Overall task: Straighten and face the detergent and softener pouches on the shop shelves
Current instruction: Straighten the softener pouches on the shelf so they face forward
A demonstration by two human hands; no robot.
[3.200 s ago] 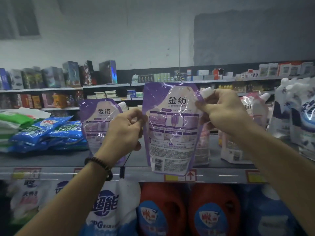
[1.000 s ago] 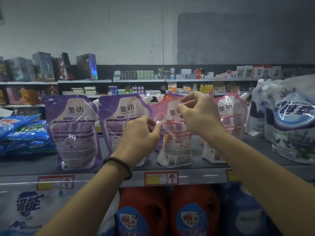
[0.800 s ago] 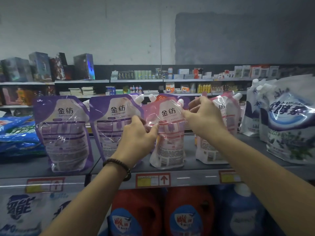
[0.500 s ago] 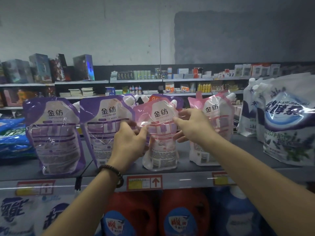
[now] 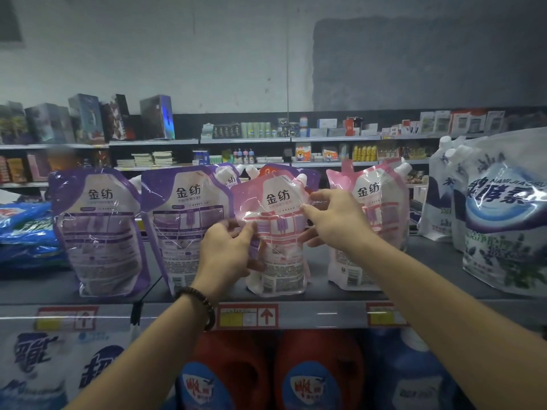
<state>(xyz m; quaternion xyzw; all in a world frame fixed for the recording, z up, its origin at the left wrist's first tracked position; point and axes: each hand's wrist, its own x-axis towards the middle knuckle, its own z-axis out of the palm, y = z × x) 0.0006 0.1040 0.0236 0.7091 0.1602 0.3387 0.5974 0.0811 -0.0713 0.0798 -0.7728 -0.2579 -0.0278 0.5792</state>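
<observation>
The pink pouch stands upright just above the red-arrow price tag. The left hand pinches its left edge. The right hand, fingers loosely spread, touches its right edge; I cannot tell whether it grips.

Two purple pouches and two pink pouches stand in a row on the dark shelf. Blue bags lie flat at its left; white-and-blue pouches stand at its right.

The light is dim and bluish. Glare streaks the pink pouch; far left of it, boxes blur.
</observation>
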